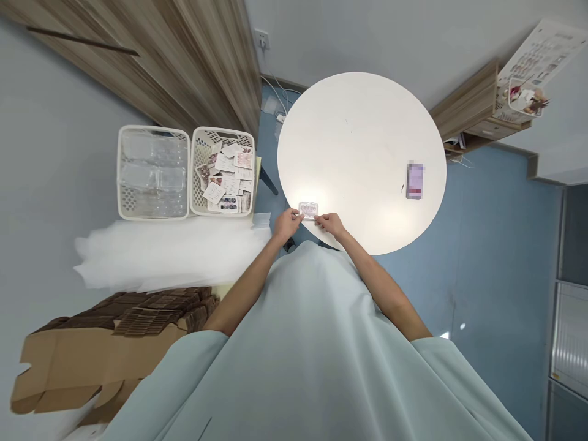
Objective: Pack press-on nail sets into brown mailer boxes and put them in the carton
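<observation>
A small clear plastic case (309,211) with a pinkish printed card or small items inside lies near the front left edge of the round white table (358,135). My left hand (288,224) pinches its left end between thumb and fingers. At the opposite end, my right hand (331,223) grips the lower right corner, fingers closed. The exact contents of the case are too small to make out.
A purple phone-like object (414,180) lies on the table's right side. Left of the table stand a white basket of printed cards (196,184) and another with clear plastic boxes (120,177). White wrapping sheets (174,254) and flattened cardboard boxes (82,361) lie nearer.
</observation>
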`<move>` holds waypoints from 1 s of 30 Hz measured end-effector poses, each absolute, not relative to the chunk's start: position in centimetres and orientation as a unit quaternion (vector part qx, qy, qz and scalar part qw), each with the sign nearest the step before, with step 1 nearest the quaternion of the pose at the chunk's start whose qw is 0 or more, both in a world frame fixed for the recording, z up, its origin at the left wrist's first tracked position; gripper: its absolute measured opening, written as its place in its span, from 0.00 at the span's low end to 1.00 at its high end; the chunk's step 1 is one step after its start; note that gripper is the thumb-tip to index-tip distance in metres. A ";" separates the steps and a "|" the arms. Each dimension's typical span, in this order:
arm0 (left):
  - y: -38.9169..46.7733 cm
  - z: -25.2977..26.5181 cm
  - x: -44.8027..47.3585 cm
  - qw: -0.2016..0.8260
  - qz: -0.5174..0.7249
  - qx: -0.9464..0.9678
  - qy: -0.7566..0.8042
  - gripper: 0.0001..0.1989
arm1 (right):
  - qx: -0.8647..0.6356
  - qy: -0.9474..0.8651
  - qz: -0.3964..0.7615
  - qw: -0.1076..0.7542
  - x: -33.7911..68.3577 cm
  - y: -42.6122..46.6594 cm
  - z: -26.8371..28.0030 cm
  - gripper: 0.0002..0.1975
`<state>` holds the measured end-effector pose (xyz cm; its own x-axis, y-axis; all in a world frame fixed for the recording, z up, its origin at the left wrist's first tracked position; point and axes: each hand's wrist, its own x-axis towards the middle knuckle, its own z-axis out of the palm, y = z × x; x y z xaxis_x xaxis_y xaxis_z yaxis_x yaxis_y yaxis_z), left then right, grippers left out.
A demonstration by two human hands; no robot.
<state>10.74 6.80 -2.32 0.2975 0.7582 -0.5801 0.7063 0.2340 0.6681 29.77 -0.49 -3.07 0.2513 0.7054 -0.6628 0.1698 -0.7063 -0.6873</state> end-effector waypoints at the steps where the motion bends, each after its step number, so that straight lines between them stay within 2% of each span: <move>1: 6.7 -2.5 10.8 0.513 0.027 0.622 0.591 0.16 | -0.755 -0.298 0.532 0.243 29.8 -0.5 -3.3 0.19; 10: 5.4 -1.3 9.0 0.518 0.062 0.623 0.583 0.20 | -0.810 -0.343 0.453 0.146 29.9 -0.7 -0.6 0.22; 16: 2.8 0.0 2.6 0.489 0.120 0.584 0.637 0.20 | -0.783 -0.434 0.422 0.142 27.4 0.6 2.8 0.19; 21: 1.3 -0.9 -5.1 0.359 0.162 0.556 0.732 0.20 | -0.726 -0.509 0.442 0.133 22.7 2.5 4.3 0.17; 24: 1.4 -2.1 -9.3 0.267 0.178 0.526 0.787 0.25 | -0.690 -0.554 0.450 0.117 19.5 3.6 4.5 0.15; 27: 1.8 -3.3 -12.0 0.232 0.166 0.484 0.827 0.31 | -0.660 -0.592 0.450 0.106 16.6 4.4 4.6 0.12; 30: 2.1 -3.9 -12.9 0.229 0.134 0.480 0.836 0.31 | -0.642 -0.614 0.452 0.083 14.4 4.8 4.7 0.10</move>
